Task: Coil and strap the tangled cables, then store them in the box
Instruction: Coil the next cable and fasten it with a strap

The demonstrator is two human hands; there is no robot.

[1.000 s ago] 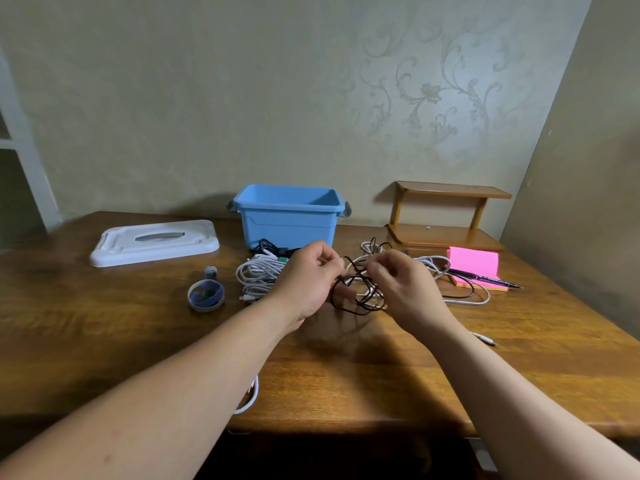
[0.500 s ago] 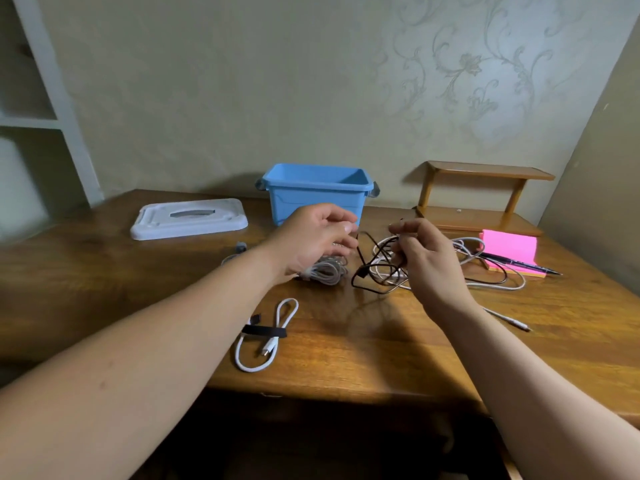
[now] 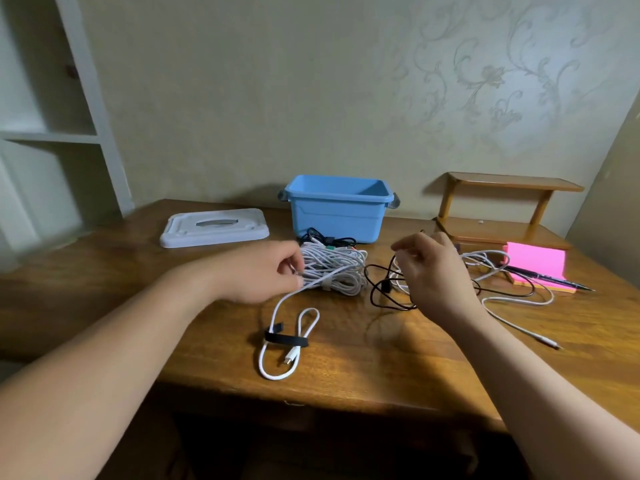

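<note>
The open blue box point(image 3: 337, 216) stands at the back of the wooden table point(image 3: 398, 368). In front of it lies a bundled white cable point(image 3: 332, 271). My left hand point(image 3: 263, 271) is at that bundle's left edge, with thumb and forefinger pinching a small cable end there. My right hand point(image 3: 436, 271) is raised to the right, fingers curled on a thin tangled black cable point(image 3: 371, 294) that loops down onto the table. A short white cable point(image 3: 311, 312) bound with a black strap point(image 3: 285, 340) lies near the front edge.
The box's white lid point(image 3: 214, 226) lies at the back left. A loose white cable point(image 3: 519, 329) trails to the right, near pink sticky notes point(image 3: 533, 261) and a pen point(image 3: 547, 277). A small wooden shelf point(image 3: 502, 230) stands at the back right. More dark cables point(image 3: 325, 239) sit against the box.
My hands have moved apart. The left hand left the black tangle and went left to the white bundle. The right hand keeps the black cable. My head has turned left.
</note>
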